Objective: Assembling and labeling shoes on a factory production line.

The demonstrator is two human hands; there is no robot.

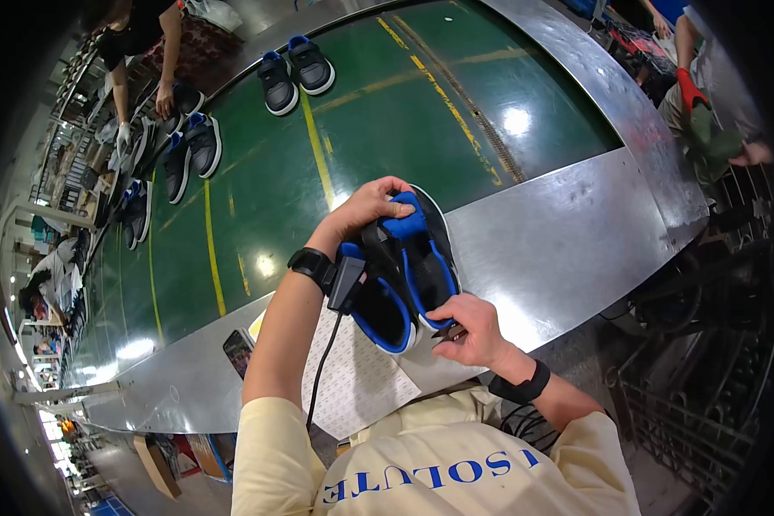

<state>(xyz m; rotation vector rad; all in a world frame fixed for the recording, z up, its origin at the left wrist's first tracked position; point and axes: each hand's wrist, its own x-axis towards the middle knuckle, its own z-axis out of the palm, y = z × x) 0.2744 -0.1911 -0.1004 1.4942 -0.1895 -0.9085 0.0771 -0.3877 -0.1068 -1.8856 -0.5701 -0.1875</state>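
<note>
Black low-top sneaker with blue lining and a white sole (pixel 430 268), right between the two hands, over the shiny bare-metal desk (pixel 568 249)! Up at the toe end, the left hand (pixel 371 208) is clamped on it, thumb pressing the padded blue tongue (pixel 402 225). Down at the heel, the right hand (pixel 473 331) pinches a small dark tool (pixel 449 334), too hidden to name, close against the collar. Just below the left hand sits the matching black-and-blue sneaker (pixel 378 314).

Fine work, this! I'd say the toe grip must stay firm so the heel can't swivel. Tool tip along the edge, never digging into that soft lining. And mind the thin black cable (pixel 321 365) below the left wrist: no snagging!
</note>
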